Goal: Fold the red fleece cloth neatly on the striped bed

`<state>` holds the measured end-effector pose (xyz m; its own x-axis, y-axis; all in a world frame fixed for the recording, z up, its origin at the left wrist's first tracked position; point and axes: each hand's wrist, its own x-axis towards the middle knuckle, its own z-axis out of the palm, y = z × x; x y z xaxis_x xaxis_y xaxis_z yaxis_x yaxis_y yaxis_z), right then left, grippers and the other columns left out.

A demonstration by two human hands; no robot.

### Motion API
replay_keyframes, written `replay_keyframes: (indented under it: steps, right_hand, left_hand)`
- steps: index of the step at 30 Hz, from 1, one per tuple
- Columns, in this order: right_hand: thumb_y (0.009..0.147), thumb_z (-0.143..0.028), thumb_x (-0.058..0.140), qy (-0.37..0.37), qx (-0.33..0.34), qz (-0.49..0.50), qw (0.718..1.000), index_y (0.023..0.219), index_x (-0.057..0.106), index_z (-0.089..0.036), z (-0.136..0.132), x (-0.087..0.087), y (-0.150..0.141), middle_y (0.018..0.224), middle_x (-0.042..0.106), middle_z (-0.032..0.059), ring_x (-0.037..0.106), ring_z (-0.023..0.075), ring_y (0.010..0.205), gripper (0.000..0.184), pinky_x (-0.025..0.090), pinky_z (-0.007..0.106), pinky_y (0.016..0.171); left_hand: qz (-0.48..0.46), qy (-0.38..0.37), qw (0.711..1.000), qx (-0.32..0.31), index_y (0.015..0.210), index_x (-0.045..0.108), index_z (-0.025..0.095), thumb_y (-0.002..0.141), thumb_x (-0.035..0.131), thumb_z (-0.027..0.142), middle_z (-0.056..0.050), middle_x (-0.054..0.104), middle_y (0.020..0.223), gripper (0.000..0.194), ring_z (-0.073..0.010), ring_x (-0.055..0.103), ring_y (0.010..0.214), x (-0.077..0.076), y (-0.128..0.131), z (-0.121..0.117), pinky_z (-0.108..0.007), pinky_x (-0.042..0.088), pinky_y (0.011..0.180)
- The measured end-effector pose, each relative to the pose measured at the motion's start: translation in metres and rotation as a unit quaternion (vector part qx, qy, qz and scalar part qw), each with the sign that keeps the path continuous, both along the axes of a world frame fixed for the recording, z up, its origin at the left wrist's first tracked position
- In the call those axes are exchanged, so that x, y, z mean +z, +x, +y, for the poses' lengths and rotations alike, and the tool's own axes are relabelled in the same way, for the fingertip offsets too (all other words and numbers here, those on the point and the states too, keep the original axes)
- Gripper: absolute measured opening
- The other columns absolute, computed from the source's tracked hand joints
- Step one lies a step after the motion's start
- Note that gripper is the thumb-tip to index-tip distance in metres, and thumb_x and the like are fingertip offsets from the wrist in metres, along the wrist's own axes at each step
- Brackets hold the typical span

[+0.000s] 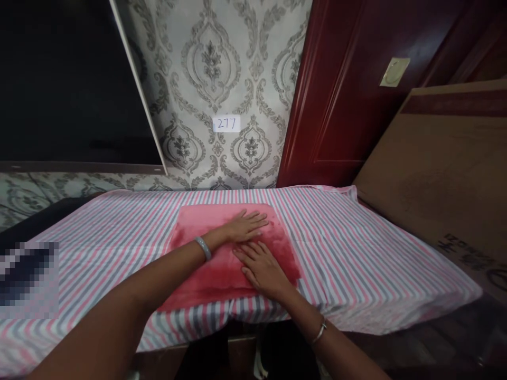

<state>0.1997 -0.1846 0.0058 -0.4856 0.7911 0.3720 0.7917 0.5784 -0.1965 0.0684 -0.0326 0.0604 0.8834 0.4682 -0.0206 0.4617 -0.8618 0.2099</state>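
A red, plush-looking piece of fabric [206,274] lies spread flat on a striped tablecloth [336,253]. Its pile shows lighter pink and darker red patches. My left hand [246,227] rests palm down on the fabric's upper right part, fingers spread and stretched to the right. Just below it, my right hand [263,266] also lies flat on the fabric, its fingers pointing up and left. The two hands are close together. Neither one grips anything. A bangle [203,247] circles my left wrist and a thin bracelet [320,330] my right.
A dark television screen [71,84] stands at the left. Behind the table is patterned wallpaper [222,58] with a paper label [226,123] reading 277. At the right are a dark red door [340,105] and a large cardboard box [439,174] beside the table.
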Motion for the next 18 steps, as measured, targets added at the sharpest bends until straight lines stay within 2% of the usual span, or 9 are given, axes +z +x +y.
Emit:
replay_keyframes:
  steps: [3,6,8,10,13,15,18]
  right_hand:
    - [0.104,-0.03,0.05,-0.026,-0.008,0.009,1.0,0.147,0.054,-0.026,0.004,0.017,-0.001,0.152,0.053,0.0055,0.043,0.0243,0.141,0.044,0.03,0.046,0.119]
    - [0.102,-0.029,0.051,-0.058,-0.034,0.018,0.998,0.12,0.071,-0.022,0.018,0.039,0.002,0.121,0.072,0.0076,0.062,0.0239,0.113,0.027,0.045,0.038,0.1]
    - [0.101,-0.026,0.051,-0.041,-0.068,0.023,0.997,0.103,0.073,-0.019,0.029,0.044,0.006,0.104,0.073,0.0085,0.064,0.0241,0.098,0.022,0.046,0.037,0.089]
    - [0.098,-0.022,0.053,-0.001,-0.084,0.034,0.996,0.1,0.071,-0.018,0.038,0.036,0.01,0.102,0.07,0.0095,0.062,0.0258,0.099,0.018,0.045,0.038,0.088]
    - [0.096,-0.018,0.054,0.035,-0.073,0.068,0.994,0.107,0.067,-0.02,0.044,0.014,0.014,0.106,0.067,0.0092,0.058,0.0269,0.104,0.018,0.043,0.04,0.089]
    - [0.096,-0.018,0.054,0.036,-0.074,0.086,0.993,0.112,0.065,-0.021,0.045,0.003,0.015,0.11,0.066,0.0088,0.056,0.0271,0.106,0.02,0.042,0.041,0.09]
    - [0.097,-0.019,0.055,0.019,-0.079,0.089,0.993,0.114,0.063,-0.021,0.045,0.0,0.015,0.111,0.065,0.008,0.055,0.027,0.105,0.019,0.041,0.042,0.09]
  left_hand:
    - [0.008,0.009,1.0,0.014,0.16,0.032,0.029,0.103,0.039,0.049,-0.009,0.026,0.169,0.06,-0.0295,0.017,0.158,-0.004,0.001,0.017,-0.062,0.009,0.123]
    - [0.014,0.004,1.0,-0.005,0.16,0.031,0.031,0.103,0.037,0.054,-0.009,0.026,0.168,0.061,-0.0307,0.021,0.157,-0.003,0.003,0.029,-0.063,0.013,0.122]
    - [0.021,0.0,1.0,-0.005,0.16,0.032,0.032,0.104,0.035,0.053,-0.008,0.029,0.168,0.06,-0.0302,0.022,0.156,0.001,0.006,0.034,-0.061,0.014,0.123]
    - [0.022,0.001,1.0,-0.004,0.16,0.031,0.032,0.104,0.035,0.054,-0.007,0.029,0.168,0.061,-0.0307,0.02,0.157,0.002,0.008,0.038,-0.061,0.012,0.123]
    - [-0.002,0.003,1.0,-0.004,0.161,0.027,0.032,0.102,0.036,0.061,-0.006,0.025,0.169,0.067,-0.0334,0.015,0.158,-0.006,0.009,0.042,-0.065,0.009,0.123]
    - [-0.029,0.008,1.0,0.005,0.162,0.025,0.033,0.101,0.034,0.064,-0.005,0.024,0.17,0.069,-0.0336,0.013,0.158,-0.015,0.01,0.045,-0.065,0.009,0.123]
    - [-0.042,0.013,0.999,0.019,0.162,0.026,0.031,0.1,0.034,0.066,-0.006,0.025,0.17,0.072,-0.033,0.015,0.158,-0.025,0.01,0.05,-0.061,0.012,0.124]
